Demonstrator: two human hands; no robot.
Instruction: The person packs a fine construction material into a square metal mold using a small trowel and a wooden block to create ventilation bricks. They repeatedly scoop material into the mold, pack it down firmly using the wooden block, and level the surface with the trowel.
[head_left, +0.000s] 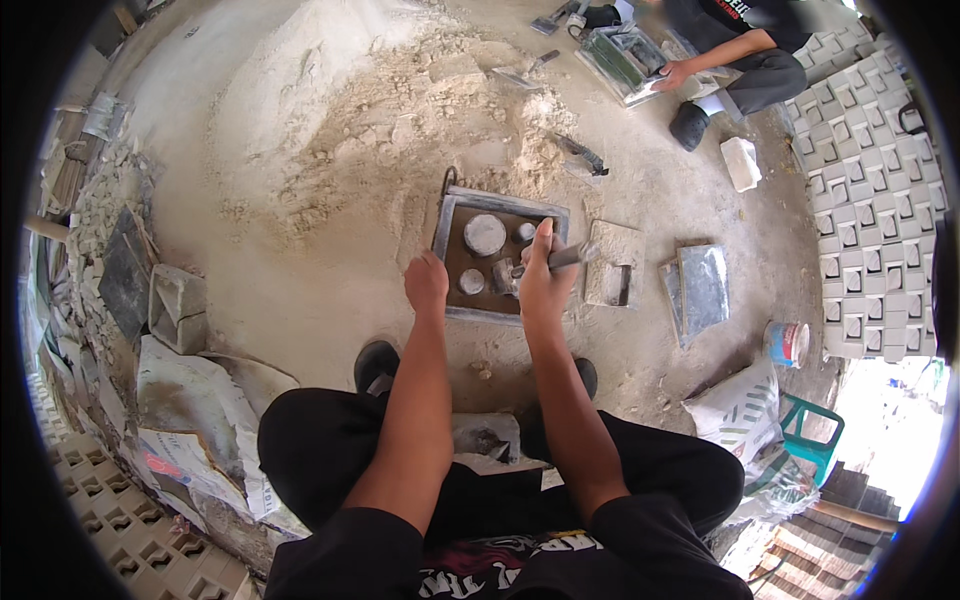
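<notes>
In front of me on the floor stands a square metal mould frame (562,222) packed with brownish sand. A large pale round piece (485,235) and smaller round pieces (471,281) sit in the sand. My right hand (543,285) is closed around a hammer (507,277), its head over the lower right of the frame and its handle pointing right. Beside the frame's left edge is my left hand (427,283), its fingers curled; whether it grips the rim is hidden.
Loose sand (370,130) is heaped beyond the frame. A flat plate with a square hole (615,264) lies right of it, then grey boards (695,290). Another person (735,55) works at a second mould (625,65), far right. Stacked pale blocks (875,200) line the right side.
</notes>
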